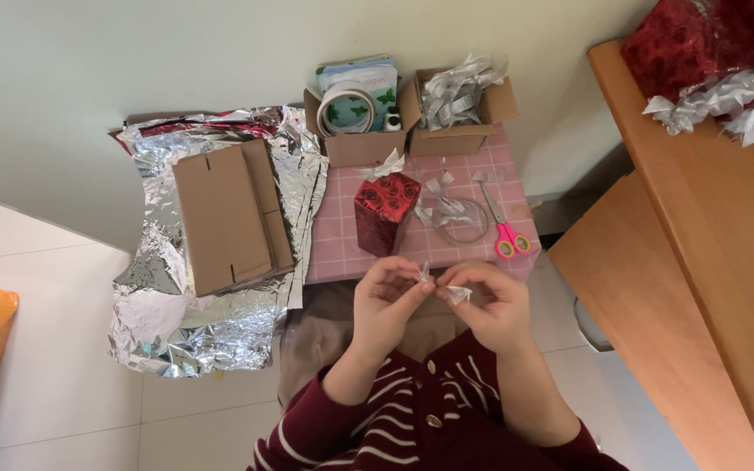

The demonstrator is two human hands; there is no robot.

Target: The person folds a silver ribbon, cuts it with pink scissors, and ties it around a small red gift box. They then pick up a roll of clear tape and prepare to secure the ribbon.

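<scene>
Both the left hand [384, 301] and right hand [490, 305] had their fingers pinched shut on a small silver ribbon piece [448, 288], which looked slippery enough to spring loose or crease unevenly.

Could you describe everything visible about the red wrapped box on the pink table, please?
The red wrapped box stands upright on the pink checked table, covered in shiny red paper with a rose-like pattern. A silver ribbon bow sits on its top. It stands apart from both hands, in front of the open cardboard boxes.
</scene>
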